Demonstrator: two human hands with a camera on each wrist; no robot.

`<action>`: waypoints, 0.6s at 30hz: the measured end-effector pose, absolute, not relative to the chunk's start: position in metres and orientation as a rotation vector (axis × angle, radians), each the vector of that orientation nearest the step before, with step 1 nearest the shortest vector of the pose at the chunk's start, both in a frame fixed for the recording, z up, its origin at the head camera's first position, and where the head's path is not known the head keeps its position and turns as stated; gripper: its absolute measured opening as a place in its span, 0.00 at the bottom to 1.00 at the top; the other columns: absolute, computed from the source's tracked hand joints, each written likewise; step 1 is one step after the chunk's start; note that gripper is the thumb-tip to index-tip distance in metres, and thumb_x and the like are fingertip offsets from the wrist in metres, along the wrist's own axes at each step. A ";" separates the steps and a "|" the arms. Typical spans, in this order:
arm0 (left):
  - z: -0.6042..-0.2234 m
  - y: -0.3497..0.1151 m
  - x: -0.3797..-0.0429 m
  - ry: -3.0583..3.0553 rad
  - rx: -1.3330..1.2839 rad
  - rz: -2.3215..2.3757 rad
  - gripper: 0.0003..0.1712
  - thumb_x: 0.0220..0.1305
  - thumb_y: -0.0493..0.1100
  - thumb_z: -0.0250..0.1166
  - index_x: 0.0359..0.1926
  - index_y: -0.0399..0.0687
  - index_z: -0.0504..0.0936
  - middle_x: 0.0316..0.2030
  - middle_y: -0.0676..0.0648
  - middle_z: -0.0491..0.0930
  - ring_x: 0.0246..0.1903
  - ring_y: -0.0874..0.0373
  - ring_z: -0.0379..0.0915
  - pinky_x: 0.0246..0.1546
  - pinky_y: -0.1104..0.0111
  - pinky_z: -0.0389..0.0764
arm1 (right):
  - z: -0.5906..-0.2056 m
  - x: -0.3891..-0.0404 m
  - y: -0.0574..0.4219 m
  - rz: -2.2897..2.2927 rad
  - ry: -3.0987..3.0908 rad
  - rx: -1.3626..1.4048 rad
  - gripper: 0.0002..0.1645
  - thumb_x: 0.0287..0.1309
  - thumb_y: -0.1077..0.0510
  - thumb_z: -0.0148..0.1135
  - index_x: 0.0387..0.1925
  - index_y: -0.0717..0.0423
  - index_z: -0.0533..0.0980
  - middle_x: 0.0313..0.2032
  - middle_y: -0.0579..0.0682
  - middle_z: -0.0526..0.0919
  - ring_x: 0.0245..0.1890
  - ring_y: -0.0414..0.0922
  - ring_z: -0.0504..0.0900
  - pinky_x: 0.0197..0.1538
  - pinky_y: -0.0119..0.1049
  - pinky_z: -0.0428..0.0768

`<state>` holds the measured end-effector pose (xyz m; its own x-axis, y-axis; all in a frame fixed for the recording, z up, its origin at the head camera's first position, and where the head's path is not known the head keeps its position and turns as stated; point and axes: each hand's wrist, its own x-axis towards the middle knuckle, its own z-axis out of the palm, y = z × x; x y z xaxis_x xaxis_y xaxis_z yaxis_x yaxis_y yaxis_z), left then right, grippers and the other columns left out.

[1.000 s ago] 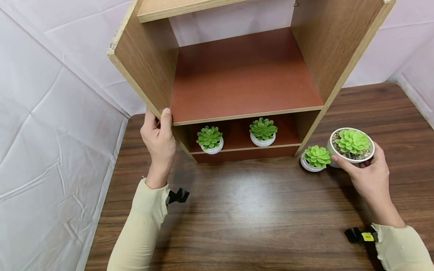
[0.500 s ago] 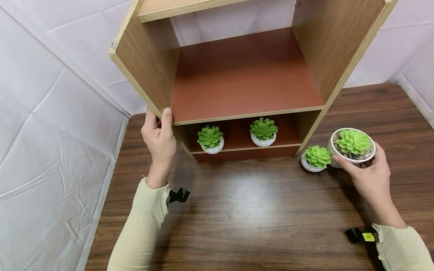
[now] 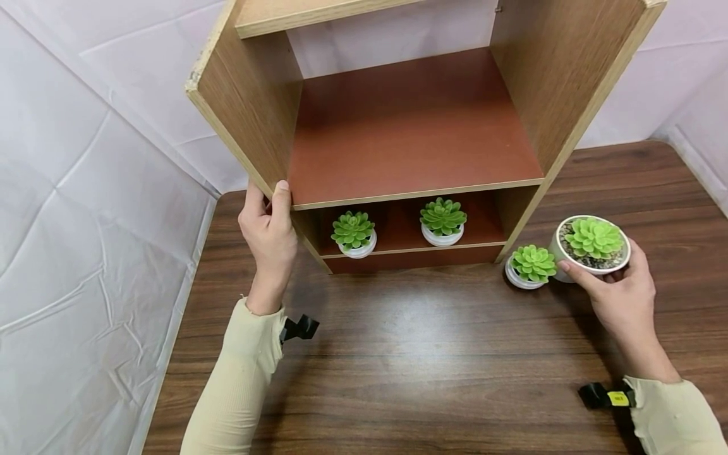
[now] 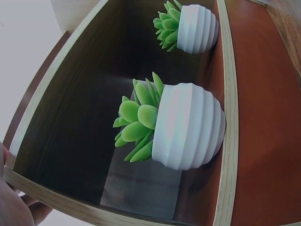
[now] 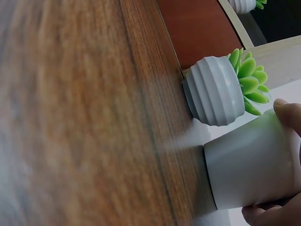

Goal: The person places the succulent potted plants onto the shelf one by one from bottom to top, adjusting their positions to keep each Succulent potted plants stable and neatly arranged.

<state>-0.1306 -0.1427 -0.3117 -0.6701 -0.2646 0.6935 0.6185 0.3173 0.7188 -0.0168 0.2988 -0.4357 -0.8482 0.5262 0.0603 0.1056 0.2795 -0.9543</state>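
One creased white sheet (image 3: pixel 74 253) is covering the left side. Next to it, the left hand (image 3: pixel 268 230) is gripping the side panel of a wooden shelf unit (image 3: pixel 415 126), thumb in front. Two small succulents (image 3: pixel 352 232) are standing in its low compartment. Light is glinting off the dark wood-grain table (image 3: pixel 409 385). A third succulent (image 3: pixel 531 265) is sitting beside the unit's right foot; just beyond, the right hand (image 3: pixel 622 297) is curling around a larger potted succulent (image 3: pixel 593 243).

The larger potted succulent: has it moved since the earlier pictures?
No: in the head view, the larger potted succulent shows no shift against the tabletop's corner.
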 end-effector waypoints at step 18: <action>-0.311 -0.142 -0.130 -1.811 -0.312 -1.455 0.10 0.67 0.34 0.56 0.40 0.27 0.78 0.26 0.40 0.77 0.26 0.64 0.72 0.31 0.73 0.72 | -0.430 -0.014 0.301 1.679 -2.019 -0.542 0.46 0.40 0.74 0.76 0.64 0.50 0.71 0.55 0.47 0.74 0.54 0.41 0.74 0.49 0.20 0.70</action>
<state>-0.1303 -0.1422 -0.3110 -0.6682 -0.2694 0.6935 0.6191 0.3155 0.7191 -0.0140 0.3010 -0.4302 -0.8183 0.5670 0.0947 0.0103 0.1792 -0.9838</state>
